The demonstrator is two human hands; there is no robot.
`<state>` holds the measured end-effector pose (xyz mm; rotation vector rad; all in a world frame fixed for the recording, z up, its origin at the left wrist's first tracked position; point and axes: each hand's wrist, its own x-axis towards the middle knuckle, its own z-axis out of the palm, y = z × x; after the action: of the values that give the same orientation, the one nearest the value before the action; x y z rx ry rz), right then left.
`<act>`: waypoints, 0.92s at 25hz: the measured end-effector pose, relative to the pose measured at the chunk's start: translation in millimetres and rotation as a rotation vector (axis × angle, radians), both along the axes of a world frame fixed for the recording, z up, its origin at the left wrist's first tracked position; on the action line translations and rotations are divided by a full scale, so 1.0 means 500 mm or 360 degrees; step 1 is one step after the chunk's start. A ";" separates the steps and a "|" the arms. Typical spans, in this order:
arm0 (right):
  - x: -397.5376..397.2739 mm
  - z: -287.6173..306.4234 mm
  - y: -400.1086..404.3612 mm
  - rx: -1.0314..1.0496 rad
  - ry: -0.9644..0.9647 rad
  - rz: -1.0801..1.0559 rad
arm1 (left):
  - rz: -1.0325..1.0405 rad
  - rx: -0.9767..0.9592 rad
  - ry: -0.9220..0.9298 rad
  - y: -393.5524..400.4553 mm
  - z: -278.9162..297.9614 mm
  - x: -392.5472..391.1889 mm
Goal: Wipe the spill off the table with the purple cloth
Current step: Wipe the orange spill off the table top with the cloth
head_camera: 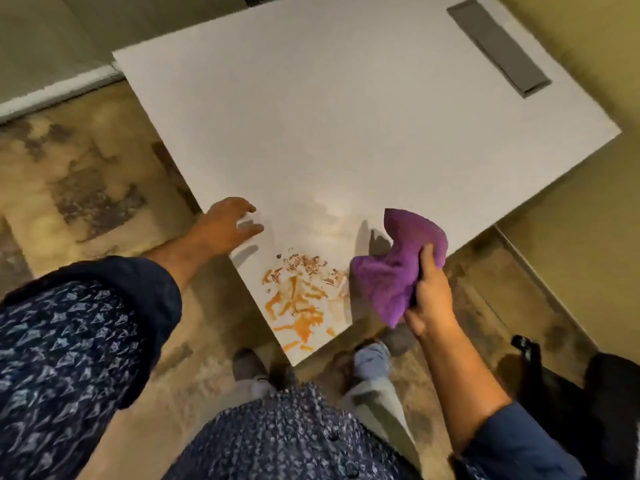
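Observation:
An orange and brown spill [301, 299] is smeared across the near corner of the white table [346, 133]. The purple cloth [391, 271] hangs bunched in my right hand [429, 299], just right of the spill and at the table's right edge. My left hand [228, 223] reaches over the table's left edge with its fingers spread, holding nothing, a little above and left of the spill.
A dark grey flat strip [498, 46] lies at the table's far right corner. Mottled brown carpet [86, 188] surrounds the table. My shoes [370, 358] stand under the near corner. A black object [571, 393] sits on the floor at the lower right.

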<state>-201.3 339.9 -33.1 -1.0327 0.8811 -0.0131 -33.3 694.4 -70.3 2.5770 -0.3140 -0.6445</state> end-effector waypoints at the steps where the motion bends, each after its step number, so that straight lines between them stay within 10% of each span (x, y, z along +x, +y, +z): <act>1: -0.017 0.005 0.019 -0.0089 0.0047 -0.0128 | -0.0086 0.0005 -0.0011 0.001 -0.011 0.018; 7: -0.050 0.014 0.045 -0.1369 -0.0114 -0.0667 | -0.0431 0.0022 -0.0257 -0.002 -0.134 0.110; 10: -0.047 -0.047 0.026 -0.2172 -0.0262 -0.0251 | -0.0509 0.0075 -0.0558 -0.018 -0.183 0.120; 15: -0.062 -0.187 0.131 -0.1881 0.0590 0.1187 | -0.0794 0.0115 -0.0655 -0.005 -0.220 0.117; 23: -0.081 -0.175 0.144 -0.2110 0.0123 0.1205 | -0.0887 -0.0250 -0.0790 0.032 -0.232 0.119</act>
<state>-241.6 411.9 -120.8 -2.5739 0.4167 0.0935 26.2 710.1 -186.4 2.4608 -1.2191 -0.1256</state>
